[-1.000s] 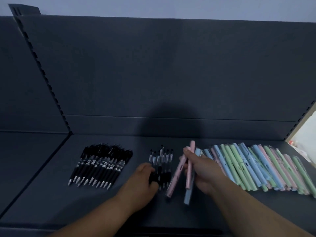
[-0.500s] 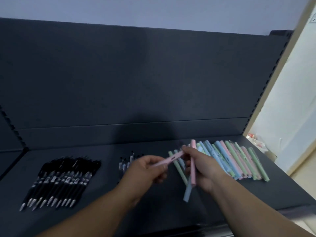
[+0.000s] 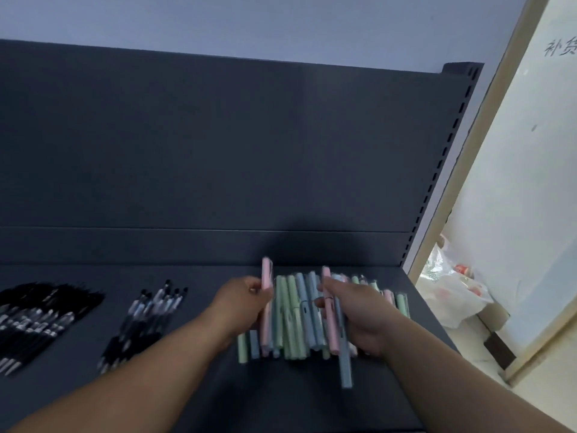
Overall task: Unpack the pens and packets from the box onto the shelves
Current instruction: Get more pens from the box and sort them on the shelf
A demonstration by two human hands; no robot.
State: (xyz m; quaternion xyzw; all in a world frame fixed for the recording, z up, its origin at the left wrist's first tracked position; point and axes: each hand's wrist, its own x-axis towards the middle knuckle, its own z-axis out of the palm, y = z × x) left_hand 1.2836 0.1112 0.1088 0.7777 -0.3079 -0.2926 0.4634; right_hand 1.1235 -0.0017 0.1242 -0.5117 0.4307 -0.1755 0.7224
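Observation:
My left hand (image 3: 246, 304) grips one pink pen (image 3: 266, 295), held roughly upright at the left edge of the row of pastel pens (image 3: 293, 320) on the dark shelf (image 3: 203, 385). My right hand (image 3: 356, 310) holds a pink pen (image 3: 330, 320) and a blue pen (image 3: 345, 360) together above the right part of that row. The pastel pens are green, blue and pink and lie side by side; my right hand hides part of them. The box is out of view.
Left of my hands lie a small group of clear-and-black pens (image 3: 146, 314) and a bigger batch of black pens (image 3: 37, 317). The shelf's back panel (image 3: 218, 151) rises behind. A slotted upright (image 3: 437, 170) ends the shelf at right, with a plastic bag (image 3: 452, 292) on the floor beyond.
The view swung right. My left hand took a pink pen from my right hand and carried it to the left edge of the pastel row. Both hands moved over that row.

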